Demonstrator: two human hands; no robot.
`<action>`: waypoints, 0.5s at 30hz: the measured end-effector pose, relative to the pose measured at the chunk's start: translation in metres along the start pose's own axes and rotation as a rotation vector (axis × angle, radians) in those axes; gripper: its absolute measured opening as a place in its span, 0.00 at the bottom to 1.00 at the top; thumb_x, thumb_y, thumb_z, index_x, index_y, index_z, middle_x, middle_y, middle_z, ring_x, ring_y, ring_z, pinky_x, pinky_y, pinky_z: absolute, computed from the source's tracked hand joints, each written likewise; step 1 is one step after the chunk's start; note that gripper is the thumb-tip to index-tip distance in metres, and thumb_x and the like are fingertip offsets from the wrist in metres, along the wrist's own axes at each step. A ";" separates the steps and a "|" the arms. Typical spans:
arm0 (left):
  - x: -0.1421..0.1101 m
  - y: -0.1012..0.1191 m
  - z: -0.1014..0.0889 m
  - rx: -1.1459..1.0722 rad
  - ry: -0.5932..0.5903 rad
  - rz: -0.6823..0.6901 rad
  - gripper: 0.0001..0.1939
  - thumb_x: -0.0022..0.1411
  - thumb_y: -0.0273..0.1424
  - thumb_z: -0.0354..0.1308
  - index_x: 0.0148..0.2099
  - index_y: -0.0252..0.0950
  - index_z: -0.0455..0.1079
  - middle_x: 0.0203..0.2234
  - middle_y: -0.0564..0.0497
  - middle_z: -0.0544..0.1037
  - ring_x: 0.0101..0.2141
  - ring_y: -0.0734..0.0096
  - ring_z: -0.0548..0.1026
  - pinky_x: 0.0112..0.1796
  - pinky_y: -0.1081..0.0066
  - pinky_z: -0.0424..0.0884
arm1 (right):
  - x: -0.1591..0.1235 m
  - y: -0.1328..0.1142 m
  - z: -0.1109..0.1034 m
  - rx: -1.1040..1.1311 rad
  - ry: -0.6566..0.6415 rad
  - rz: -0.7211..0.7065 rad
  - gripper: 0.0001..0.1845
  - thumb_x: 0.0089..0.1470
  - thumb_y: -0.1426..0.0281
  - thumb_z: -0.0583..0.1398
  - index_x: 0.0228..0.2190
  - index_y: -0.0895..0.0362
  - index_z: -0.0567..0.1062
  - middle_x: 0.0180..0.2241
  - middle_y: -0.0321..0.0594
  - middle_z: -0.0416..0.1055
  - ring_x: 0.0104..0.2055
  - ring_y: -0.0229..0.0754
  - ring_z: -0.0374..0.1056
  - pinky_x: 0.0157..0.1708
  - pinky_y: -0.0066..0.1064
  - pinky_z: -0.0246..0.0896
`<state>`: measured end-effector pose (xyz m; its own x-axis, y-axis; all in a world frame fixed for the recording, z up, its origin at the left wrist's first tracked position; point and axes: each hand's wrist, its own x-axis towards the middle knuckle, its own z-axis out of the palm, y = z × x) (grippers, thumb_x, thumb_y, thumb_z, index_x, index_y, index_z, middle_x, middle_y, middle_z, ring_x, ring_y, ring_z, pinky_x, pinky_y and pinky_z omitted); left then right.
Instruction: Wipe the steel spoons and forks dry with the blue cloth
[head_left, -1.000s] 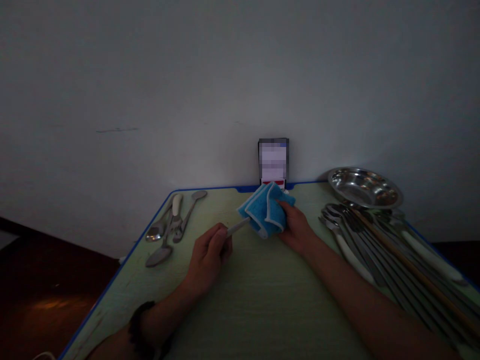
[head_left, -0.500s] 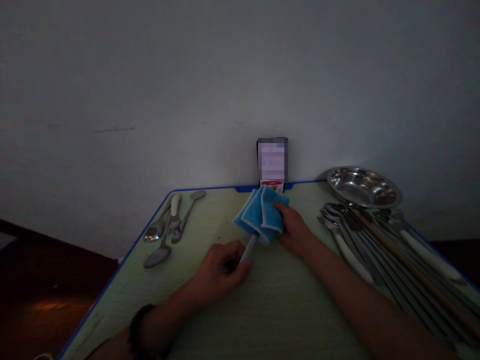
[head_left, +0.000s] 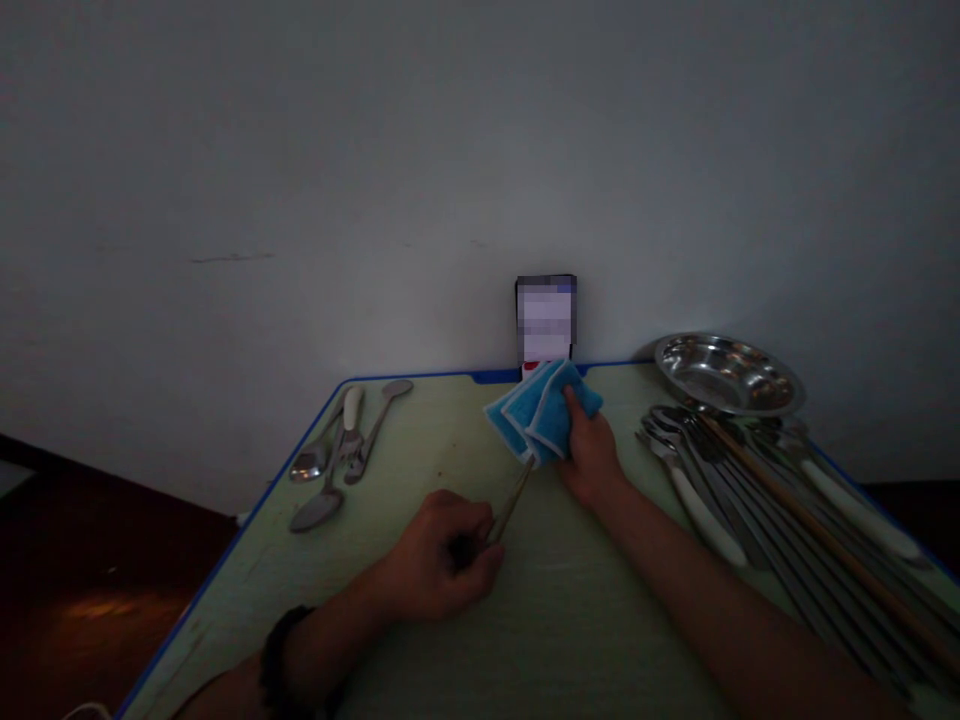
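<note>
My left hand point(head_left: 446, 555) pinches the near end of a piece of cutlery with a slim metal handle point(head_left: 514, 497) between thumb and fingers. Its far end runs into a folded blue cloth point(head_left: 546, 410) with white edging, so I cannot tell its kind. The cloth is gripped in my right hand point(head_left: 592, 455), the thumb lying on top of it. Both hands are raised over the pale green table point(head_left: 570, 640).
Several spoons point(head_left: 316, 511) and a white-handled fork point(head_left: 351, 425) lie at the table's left. On the right are a steel bowl point(head_left: 727, 375) and a pile of cutlery and chopsticks point(head_left: 795, 520). A phone point(head_left: 545, 320) leans on the wall behind.
My right hand and the cloth have shifted right and slightly away, baring more of the handle. The handle now appears narrower, seen more edge-on. My left hand has barely moved.
</note>
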<state>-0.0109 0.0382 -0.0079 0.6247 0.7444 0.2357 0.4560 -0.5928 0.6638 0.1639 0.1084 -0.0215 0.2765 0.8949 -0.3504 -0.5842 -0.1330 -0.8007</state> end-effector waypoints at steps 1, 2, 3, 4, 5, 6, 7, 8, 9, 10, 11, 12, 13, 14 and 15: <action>0.000 0.001 0.001 0.008 -0.019 -0.020 0.14 0.52 0.29 0.50 0.20 0.37 0.48 0.14 0.61 0.51 0.16 0.81 0.54 0.20 0.78 0.52 | 0.001 0.001 -0.001 -0.003 -0.033 -0.008 0.16 0.44 0.61 0.62 0.35 0.55 0.72 0.33 0.38 0.76 0.32 0.41 0.71 0.31 0.32 0.68; 0.000 0.001 0.001 0.013 -0.045 -0.043 0.14 0.52 0.29 0.51 0.20 0.37 0.49 0.14 0.61 0.52 0.16 0.81 0.55 0.20 0.78 0.52 | 0.002 0.001 -0.001 -0.003 -0.070 -0.013 0.16 0.43 0.62 0.63 0.34 0.55 0.72 0.32 0.38 0.76 0.31 0.41 0.71 0.31 0.32 0.68; 0.001 0.002 0.002 0.015 -0.073 -0.069 0.13 0.52 0.29 0.52 0.21 0.37 0.50 0.14 0.61 0.53 0.16 0.81 0.56 0.20 0.78 0.52 | 0.004 0.001 -0.002 -0.001 -0.108 -0.015 0.16 0.42 0.63 0.64 0.34 0.55 0.72 0.32 0.37 0.76 0.31 0.41 0.71 0.31 0.32 0.68; 0.002 0.002 0.002 0.015 -0.097 -0.099 0.13 0.52 0.29 0.52 0.21 0.37 0.51 0.14 0.61 0.54 0.16 0.81 0.56 0.20 0.78 0.52 | 0.005 0.001 -0.003 0.006 -0.140 -0.012 0.16 0.41 0.64 0.64 0.35 0.55 0.72 0.31 0.37 0.76 0.30 0.41 0.71 0.31 0.33 0.68; 0.002 0.003 0.003 0.017 -0.117 -0.128 0.12 0.53 0.29 0.52 0.22 0.37 0.52 0.14 0.61 0.55 0.16 0.81 0.57 0.20 0.78 0.53 | 0.005 0.000 -0.004 0.012 -0.163 -0.005 0.16 0.41 0.65 0.64 0.35 0.55 0.71 0.31 0.36 0.76 0.30 0.41 0.71 0.31 0.34 0.68; 0.003 0.004 0.003 0.021 -0.134 -0.156 0.10 0.54 0.29 0.51 0.23 0.37 0.54 0.15 0.60 0.57 0.17 0.80 0.58 0.20 0.79 0.53 | 0.006 0.000 -0.004 0.013 -0.177 0.007 0.16 0.41 0.66 0.65 0.35 0.54 0.71 0.30 0.35 0.76 0.29 0.41 0.71 0.31 0.34 0.68; 0.004 0.005 0.003 0.029 -0.150 -0.179 0.08 0.54 0.29 0.50 0.25 0.36 0.56 0.16 0.60 0.59 0.17 0.80 0.60 0.20 0.78 0.54 | 0.006 -0.001 -0.004 0.010 -0.191 0.018 0.16 0.40 0.67 0.65 0.35 0.54 0.71 0.29 0.34 0.76 0.29 0.41 0.71 0.31 0.35 0.68; 0.005 0.006 0.003 0.041 -0.166 -0.195 0.06 0.55 0.29 0.49 0.27 0.36 0.58 0.17 0.59 0.61 0.18 0.79 0.61 0.21 0.78 0.55 | 0.007 -0.002 -0.004 0.006 -0.202 0.028 0.16 0.40 0.68 0.65 0.35 0.54 0.71 0.29 0.34 0.76 0.29 0.41 0.71 0.31 0.35 0.69; 0.005 0.007 0.003 0.057 -0.181 -0.200 0.04 0.56 0.29 0.49 0.29 0.36 0.60 0.18 0.58 0.62 0.19 0.78 0.62 0.22 0.78 0.56 | 0.007 -0.002 -0.004 0.006 -0.211 0.034 0.17 0.39 0.69 0.65 0.35 0.54 0.70 0.29 0.33 0.75 0.29 0.41 0.71 0.31 0.35 0.69; 0.006 0.008 0.002 0.071 -0.193 -0.199 0.04 0.56 0.29 0.48 0.30 0.35 0.60 0.19 0.57 0.63 0.20 0.77 0.63 0.22 0.77 0.56 | 0.006 -0.002 -0.004 0.009 -0.217 0.035 0.17 0.39 0.70 0.65 0.35 0.53 0.70 0.29 0.33 0.76 0.29 0.41 0.71 0.31 0.34 0.69; 0.007 0.008 0.001 0.080 -0.203 -0.191 0.05 0.57 0.29 0.46 0.30 0.35 0.60 0.19 0.57 0.63 0.20 0.77 0.63 0.22 0.77 0.56 | 0.006 -0.002 -0.004 0.016 -0.216 0.032 0.17 0.39 0.70 0.65 0.35 0.53 0.70 0.30 0.33 0.76 0.29 0.41 0.71 0.31 0.34 0.68; 0.008 0.009 0.001 0.083 -0.210 -0.180 0.06 0.58 0.29 0.45 0.29 0.36 0.59 0.19 0.57 0.62 0.20 0.77 0.62 0.23 0.76 0.56 | 0.006 -0.002 -0.004 0.027 -0.206 0.027 0.17 0.40 0.69 0.65 0.35 0.53 0.70 0.30 0.33 0.76 0.30 0.41 0.71 0.31 0.34 0.68; 0.008 0.009 0.000 0.086 -0.217 -0.168 0.06 0.58 0.29 0.45 0.29 0.36 0.58 0.18 0.57 0.61 0.20 0.77 0.62 0.23 0.76 0.56 | 0.006 -0.001 -0.003 0.038 -0.188 0.022 0.16 0.41 0.68 0.64 0.36 0.53 0.70 0.31 0.33 0.76 0.30 0.40 0.71 0.31 0.33 0.68; 0.008 0.009 -0.001 0.089 -0.225 -0.157 0.06 0.58 0.28 0.45 0.28 0.36 0.57 0.18 0.58 0.61 0.19 0.77 0.61 0.22 0.76 0.56 | 0.006 0.001 -0.003 0.042 -0.160 0.016 0.15 0.42 0.66 0.64 0.35 0.53 0.71 0.31 0.33 0.76 0.30 0.40 0.71 0.31 0.33 0.68; 0.007 0.008 -0.002 0.094 -0.235 -0.145 0.05 0.57 0.28 0.45 0.28 0.36 0.57 0.18 0.58 0.60 0.19 0.77 0.61 0.22 0.76 0.56 | 0.005 0.002 -0.003 0.033 -0.126 0.006 0.15 0.42 0.64 0.63 0.35 0.53 0.71 0.31 0.33 0.76 0.30 0.40 0.71 0.31 0.33 0.67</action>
<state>-0.0038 0.0391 0.0005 0.6735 0.7383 -0.0353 0.6011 -0.5193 0.6074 0.1666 0.1118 -0.0264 0.1758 0.9410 -0.2892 -0.6107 -0.1261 -0.7818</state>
